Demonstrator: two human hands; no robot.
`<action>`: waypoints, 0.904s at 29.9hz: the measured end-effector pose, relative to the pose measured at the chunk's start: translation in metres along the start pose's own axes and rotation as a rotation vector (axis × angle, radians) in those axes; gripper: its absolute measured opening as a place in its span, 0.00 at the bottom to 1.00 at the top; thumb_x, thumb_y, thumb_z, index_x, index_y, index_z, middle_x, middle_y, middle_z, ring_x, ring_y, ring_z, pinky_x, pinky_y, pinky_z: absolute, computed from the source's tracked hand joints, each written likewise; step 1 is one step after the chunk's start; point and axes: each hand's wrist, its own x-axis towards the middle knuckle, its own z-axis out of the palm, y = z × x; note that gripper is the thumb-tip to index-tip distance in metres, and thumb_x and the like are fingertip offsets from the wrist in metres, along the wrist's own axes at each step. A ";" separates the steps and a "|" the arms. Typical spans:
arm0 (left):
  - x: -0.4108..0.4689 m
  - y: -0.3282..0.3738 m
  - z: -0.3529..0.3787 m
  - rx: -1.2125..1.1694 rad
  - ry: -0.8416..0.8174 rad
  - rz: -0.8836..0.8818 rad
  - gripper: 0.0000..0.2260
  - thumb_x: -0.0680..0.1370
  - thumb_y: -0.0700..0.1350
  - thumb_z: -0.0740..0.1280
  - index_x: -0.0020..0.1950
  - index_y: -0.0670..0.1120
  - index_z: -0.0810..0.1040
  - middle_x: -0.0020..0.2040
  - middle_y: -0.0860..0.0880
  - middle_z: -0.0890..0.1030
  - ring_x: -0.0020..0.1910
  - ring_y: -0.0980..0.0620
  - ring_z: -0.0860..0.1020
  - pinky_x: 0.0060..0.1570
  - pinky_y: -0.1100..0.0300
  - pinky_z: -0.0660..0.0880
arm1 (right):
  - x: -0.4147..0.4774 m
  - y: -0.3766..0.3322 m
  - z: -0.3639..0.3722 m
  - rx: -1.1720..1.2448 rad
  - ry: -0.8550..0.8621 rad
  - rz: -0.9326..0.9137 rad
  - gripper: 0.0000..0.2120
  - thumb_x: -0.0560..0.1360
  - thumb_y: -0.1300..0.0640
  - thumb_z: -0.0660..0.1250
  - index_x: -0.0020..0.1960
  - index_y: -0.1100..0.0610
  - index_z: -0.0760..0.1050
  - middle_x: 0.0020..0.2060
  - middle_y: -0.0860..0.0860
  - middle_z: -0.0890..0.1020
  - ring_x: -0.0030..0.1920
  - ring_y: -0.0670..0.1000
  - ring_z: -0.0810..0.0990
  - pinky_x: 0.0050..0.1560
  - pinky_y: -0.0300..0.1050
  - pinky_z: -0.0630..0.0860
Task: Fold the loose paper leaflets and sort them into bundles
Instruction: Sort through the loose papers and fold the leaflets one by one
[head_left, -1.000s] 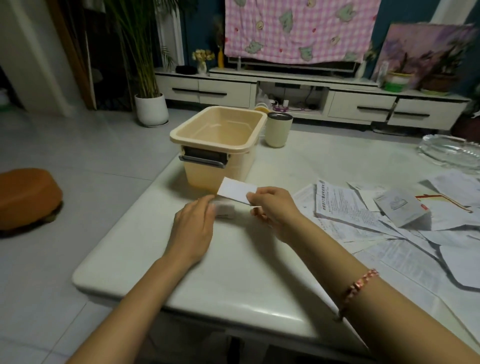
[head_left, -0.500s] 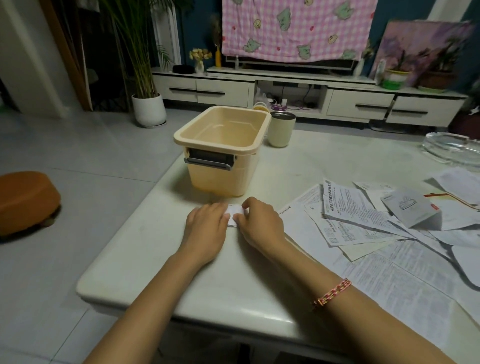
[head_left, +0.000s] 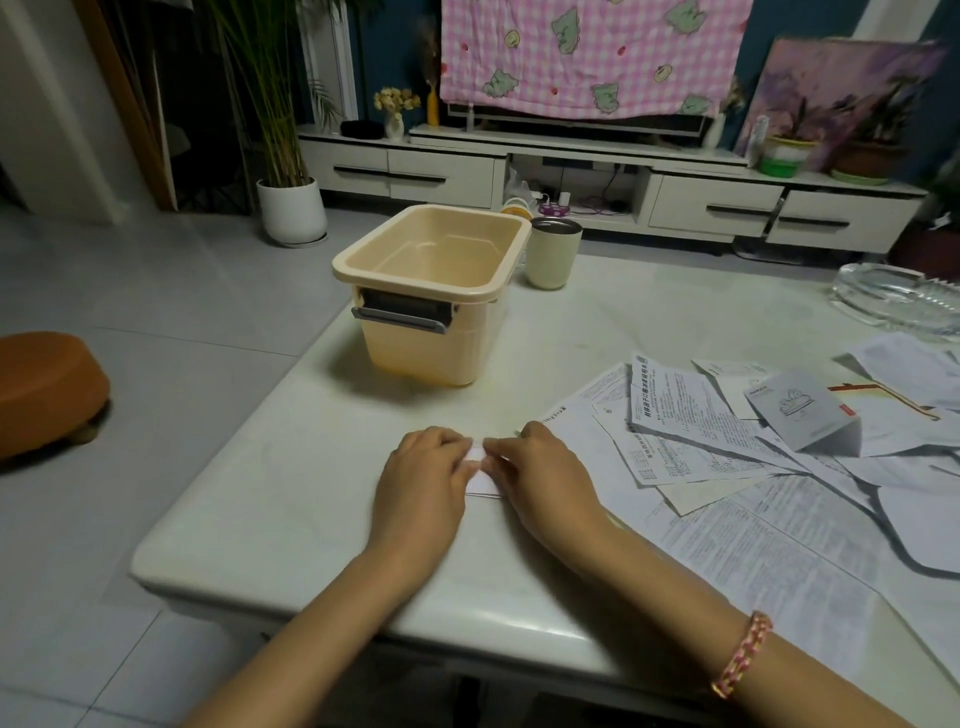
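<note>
My left grip (head_left: 423, 483) and right grip (head_left: 545, 480) lie palm-down side by side on the desk (head_left: 291, 467). Their fingers are laid out rather than curled, pressing a small folded leaflet (head_left: 480, 470) that shows white in the gap between them. Loose leaflets (head_left: 727, 441) sprawl overlapping just outside the right grip. Beyond both grips stands an open-topped cream tub (head_left: 431, 353), with a pale cup (head_left: 550, 257) just beside its far corner.
</note>
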 end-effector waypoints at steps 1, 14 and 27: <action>-0.003 0.002 0.000 0.080 -0.035 -0.023 0.18 0.83 0.47 0.53 0.72 0.45 0.67 0.71 0.49 0.68 0.70 0.51 0.63 0.66 0.64 0.56 | -0.002 -0.001 0.002 -0.013 0.025 -0.006 0.13 0.80 0.50 0.56 0.51 0.55 0.77 0.38 0.49 0.66 0.41 0.53 0.71 0.36 0.44 0.59; -0.017 0.032 -0.009 0.390 -0.207 -0.040 0.26 0.81 0.56 0.37 0.77 0.48 0.43 0.78 0.49 0.40 0.75 0.50 0.34 0.69 0.43 0.31 | -0.034 0.022 -0.055 0.196 -0.135 -0.145 0.15 0.77 0.63 0.62 0.63 0.55 0.73 0.52 0.51 0.73 0.42 0.36 0.70 0.45 0.26 0.65; -0.008 0.089 0.023 -0.013 0.165 0.545 0.16 0.78 0.47 0.56 0.51 0.41 0.81 0.56 0.43 0.81 0.60 0.44 0.77 0.63 0.54 0.66 | -0.056 0.128 -0.094 -0.211 -0.125 0.053 0.21 0.77 0.45 0.60 0.68 0.48 0.69 0.75 0.52 0.58 0.74 0.52 0.56 0.70 0.45 0.54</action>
